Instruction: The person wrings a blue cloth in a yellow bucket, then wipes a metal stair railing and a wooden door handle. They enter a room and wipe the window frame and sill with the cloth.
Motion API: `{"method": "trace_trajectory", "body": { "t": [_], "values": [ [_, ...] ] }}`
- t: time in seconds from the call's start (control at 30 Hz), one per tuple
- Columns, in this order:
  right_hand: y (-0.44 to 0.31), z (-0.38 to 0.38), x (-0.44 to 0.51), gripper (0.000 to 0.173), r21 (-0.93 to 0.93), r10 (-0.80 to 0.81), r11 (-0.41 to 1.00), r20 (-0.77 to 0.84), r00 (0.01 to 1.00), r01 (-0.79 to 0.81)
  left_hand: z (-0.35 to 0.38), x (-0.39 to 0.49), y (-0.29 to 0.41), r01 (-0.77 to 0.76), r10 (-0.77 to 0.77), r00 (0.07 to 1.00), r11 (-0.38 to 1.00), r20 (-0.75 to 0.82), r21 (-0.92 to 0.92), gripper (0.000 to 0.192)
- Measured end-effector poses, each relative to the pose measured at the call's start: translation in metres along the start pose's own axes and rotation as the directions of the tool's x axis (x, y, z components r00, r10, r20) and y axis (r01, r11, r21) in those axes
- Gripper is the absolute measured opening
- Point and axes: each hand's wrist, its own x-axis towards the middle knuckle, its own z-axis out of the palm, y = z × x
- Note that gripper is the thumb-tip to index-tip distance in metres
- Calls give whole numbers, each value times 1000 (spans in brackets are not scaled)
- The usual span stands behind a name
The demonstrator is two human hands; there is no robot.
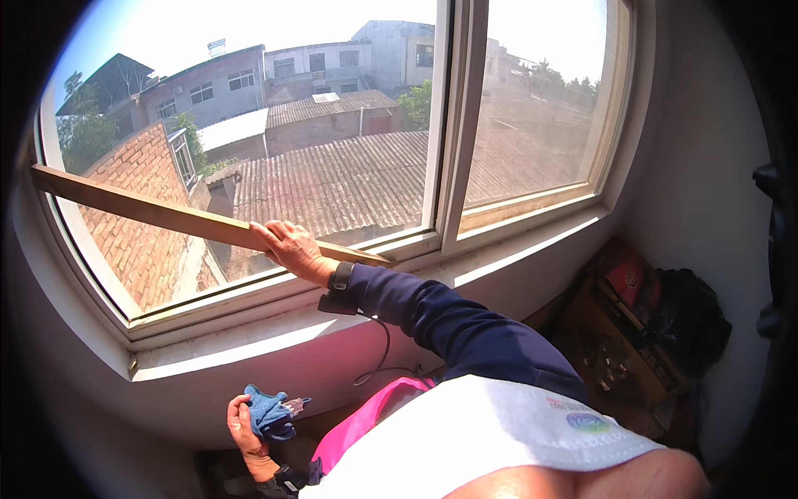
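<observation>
My right hand (294, 251) grips a long wooden strip (146, 209), its fingers over the upper edge. The strip slants across the left window pane (349, 181), from the left side of the frame down to the bottom rail by the middle post. Lower down, in front of the wall under the sill, my left hand (244, 433) holds a crumpled blue cloth (272, 413) with a pale, frayed patch. That cloth is apart from the window. Dark bands circle both wrists, and a cable hangs below the right one.
The white window sill (249, 349) runs below the frame, partly sunlit. At the right, a black plastic bag (689, 318) and a red item (631, 280) lie on a wooden piece of furniture (642, 349). White fabric (449, 436) covers the near foreground. Corrugated roofs (336, 181) stand outside.
</observation>
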Motion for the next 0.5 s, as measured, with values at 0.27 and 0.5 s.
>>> {"method": "trace_trajectory", "body": {
  "t": [0.27,0.5],
  "values": [
    [0,0,4,70,7,-23,1000,55,998,23,-1,10,-18,-7,6,1000,986,-9,-164,21],
    [4,0,3,76,19,-38,999,73,997,36,8,2,4,-178,180,984,976,11,-129,22]
  ]
}}
